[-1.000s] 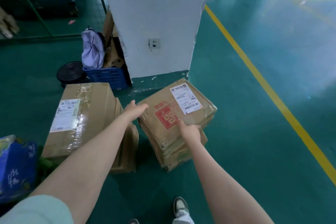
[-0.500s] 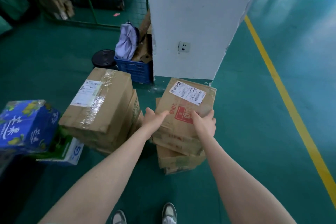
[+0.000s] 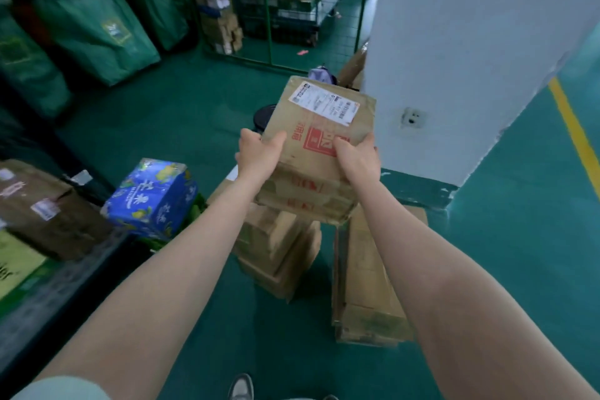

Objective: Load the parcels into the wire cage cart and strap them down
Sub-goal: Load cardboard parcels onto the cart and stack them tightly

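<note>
1. Nearest, on the green floor (image 3: 519,269) in front of the white pillar (image 3: 470,42), lie flat cartons (image 3: 367,276). A low stack of brown boxes (image 3: 279,247) sits beside them, on the side away from the pillar.
2. Above these, level with the pillar's lower left corner, the brown parcel (image 3: 311,127) is held in the air, clear of the floor and tilted, its far end higher.
3. The left hand (image 3: 259,156) grips the near-left edge, thumb on the top face. The right hand (image 3: 357,157) grips the near-right edge, thumb pressed onto the red print. The fingers of both curl out of sight beneath.
4. Handling, as a judgement:
   - The cardboard looks stiff but worn, and its near side is creased, so it may sag.
   - Being carried at arm's reach suggests moderate weight.
   - Plain board should not slip.
   - The firmest hold is with palms under the two side edges near the corners, clear of the white shipping label (image 3: 324,102) at the far end.
5. Further from the pillar's left side, a blue printed carton (image 3: 152,195) rests among other boxes.
6. Farthest, beyond the pillar's left face, stands a green-framed wire cage cart (image 3: 269,10) holding parcels. Whether it is the one to be loaded cannot be told.
</note>
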`<state>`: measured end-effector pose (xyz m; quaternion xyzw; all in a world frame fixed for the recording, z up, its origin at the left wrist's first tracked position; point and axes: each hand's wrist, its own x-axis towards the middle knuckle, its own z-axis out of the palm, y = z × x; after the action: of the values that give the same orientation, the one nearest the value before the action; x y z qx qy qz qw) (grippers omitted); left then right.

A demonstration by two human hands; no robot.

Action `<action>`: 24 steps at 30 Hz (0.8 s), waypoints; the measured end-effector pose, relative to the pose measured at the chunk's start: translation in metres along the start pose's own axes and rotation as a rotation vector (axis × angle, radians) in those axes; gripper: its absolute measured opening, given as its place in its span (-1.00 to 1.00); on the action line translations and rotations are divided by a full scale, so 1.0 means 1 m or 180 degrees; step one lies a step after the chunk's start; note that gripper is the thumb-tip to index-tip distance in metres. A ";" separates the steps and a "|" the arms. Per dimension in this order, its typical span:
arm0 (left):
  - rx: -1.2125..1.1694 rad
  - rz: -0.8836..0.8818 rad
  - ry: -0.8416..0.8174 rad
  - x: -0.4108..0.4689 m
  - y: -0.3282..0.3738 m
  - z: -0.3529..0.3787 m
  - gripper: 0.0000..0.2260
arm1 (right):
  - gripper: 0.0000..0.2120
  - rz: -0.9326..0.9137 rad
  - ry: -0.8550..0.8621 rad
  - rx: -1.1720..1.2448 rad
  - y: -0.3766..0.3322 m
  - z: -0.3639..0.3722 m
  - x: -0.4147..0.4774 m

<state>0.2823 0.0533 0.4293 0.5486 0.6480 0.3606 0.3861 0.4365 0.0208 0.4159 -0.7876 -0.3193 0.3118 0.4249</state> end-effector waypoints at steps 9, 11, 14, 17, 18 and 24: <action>0.0111 -0.0465 0.0524 0.030 -0.040 -0.062 -0.53 | -0.27 -0.0337 -0.0742 -0.0416 -0.026 0.080 -0.013; 0.0107 -0.0585 0.0430 0.029 -0.051 -0.063 -0.55 | -0.30 -0.0338 -0.0834 -0.0555 -0.021 0.088 -0.014; 0.0112 -0.0642 0.0489 0.028 -0.057 -0.059 -0.56 | -0.34 -0.0380 -0.0778 -0.0524 -0.017 0.091 -0.013; 0.0523 -0.0825 0.0827 0.024 -0.048 -0.050 -0.54 | -0.36 -0.0408 -0.0760 -0.0328 -0.013 0.090 -0.011; 0.0720 -0.0695 0.0974 0.021 -0.046 -0.046 -0.54 | -0.35 -0.0398 -0.0787 -0.0277 -0.011 0.089 -0.012; 0.1111 0.1175 0.1363 -0.007 -0.047 -0.015 -0.71 | -0.37 -0.0462 -0.0847 -0.0146 0.001 0.076 -0.011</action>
<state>0.2493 0.0390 0.3952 0.6263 0.6561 0.4152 0.0695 0.3718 0.0478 0.3836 -0.7236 -0.4360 0.3745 0.3821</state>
